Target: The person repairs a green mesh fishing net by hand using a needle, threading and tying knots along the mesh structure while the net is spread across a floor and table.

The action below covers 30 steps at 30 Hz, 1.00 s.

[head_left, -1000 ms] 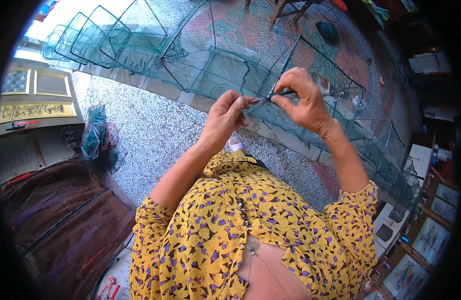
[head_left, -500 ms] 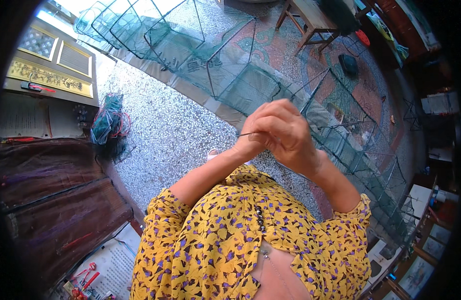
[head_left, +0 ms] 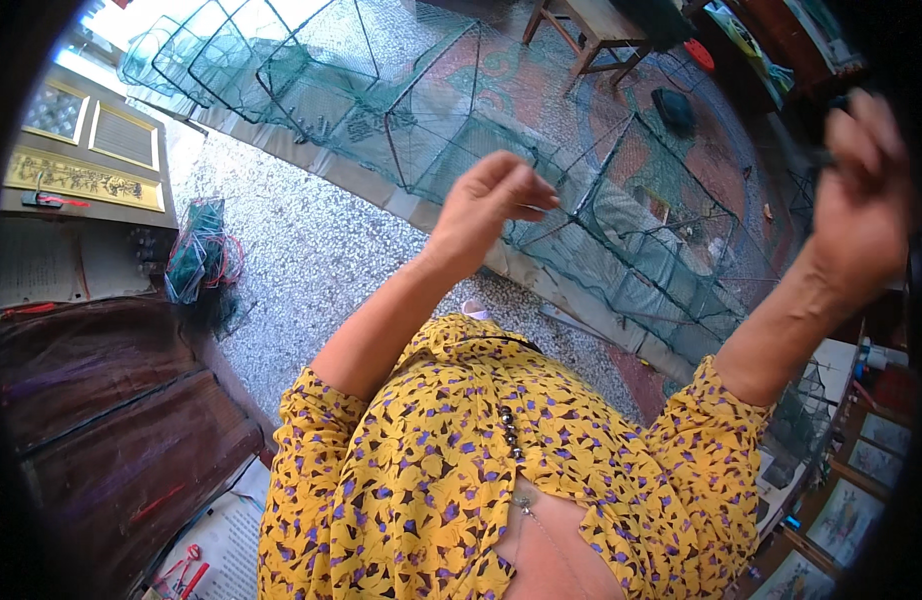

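Observation:
A long green net trap [head_left: 661,250] on dark square frames stretches diagonally across the view. My left hand [head_left: 491,200] is over its middle, thumb and fingertips pinched near a knotted corner of a frame; whatever they hold is too small to make out. My right hand [head_left: 857,190] is raised at the far right, blurred, with curled fingers around something dark that I cannot make out, apart from the left one.
A wooden stool [head_left: 606,30] stands beyond the trap. A bundle of green netting with pink cord [head_left: 201,260] lies on the speckled floor [head_left: 291,230] at left, beside a panelled cabinet [head_left: 101,140]. A dark brown cover [head_left: 111,400] is lower left; framed pictures [head_left: 846,500] line the right.
My hands were together over the trap half a second ago. The right has swung up and far to the right, apart from the left, which has moved slightly up and left.

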{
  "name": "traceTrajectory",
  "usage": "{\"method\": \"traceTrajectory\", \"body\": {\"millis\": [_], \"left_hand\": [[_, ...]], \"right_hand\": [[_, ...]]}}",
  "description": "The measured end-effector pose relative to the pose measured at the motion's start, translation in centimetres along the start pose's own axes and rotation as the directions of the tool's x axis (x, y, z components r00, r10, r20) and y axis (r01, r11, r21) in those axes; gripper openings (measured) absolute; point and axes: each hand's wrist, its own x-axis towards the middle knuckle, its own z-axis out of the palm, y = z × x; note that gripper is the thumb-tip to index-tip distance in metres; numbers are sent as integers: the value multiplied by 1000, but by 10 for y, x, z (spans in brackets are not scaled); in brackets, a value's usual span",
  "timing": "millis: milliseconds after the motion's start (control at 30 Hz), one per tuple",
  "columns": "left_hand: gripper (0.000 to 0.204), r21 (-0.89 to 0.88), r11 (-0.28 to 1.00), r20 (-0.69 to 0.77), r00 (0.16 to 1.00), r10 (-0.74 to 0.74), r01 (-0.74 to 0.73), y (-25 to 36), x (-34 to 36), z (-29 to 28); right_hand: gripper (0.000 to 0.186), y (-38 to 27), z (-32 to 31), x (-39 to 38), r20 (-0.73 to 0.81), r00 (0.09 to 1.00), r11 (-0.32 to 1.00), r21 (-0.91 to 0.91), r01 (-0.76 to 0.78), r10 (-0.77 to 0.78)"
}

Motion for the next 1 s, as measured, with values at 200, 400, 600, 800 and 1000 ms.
{"method": "traceTrajectory", "body": {"millis": [200, 400, 600, 800, 1000], "left_hand": [[15, -257, 966, -141, 987, -79, 41, -11, -5, -31], [19, -173, 977, -70, 988, -139, 125, -29, -18, -12], [19, -192, 970, -92, 981, -171, 151, -31, -27, -5], [13, -531, 823, -105, 949, -298, 200, -51, -36, -14], [13, -252, 959, -156, 972, -174, 131, -55, -38, 6]], "right_hand": [[10, 81, 80, -54, 584, 774, 805, -567, 175, 244], [5, 110, 76, -83, 600, 680, 702, -691, 175, 421], [5, 114, 79, -84, 625, 656, 795, -604, 63, 423], [13, 112, 102, -100, 581, 677, 866, -469, -176, 452], [13, 87, 138, -105, 576, 805, 963, -268, 24, 140]]}}
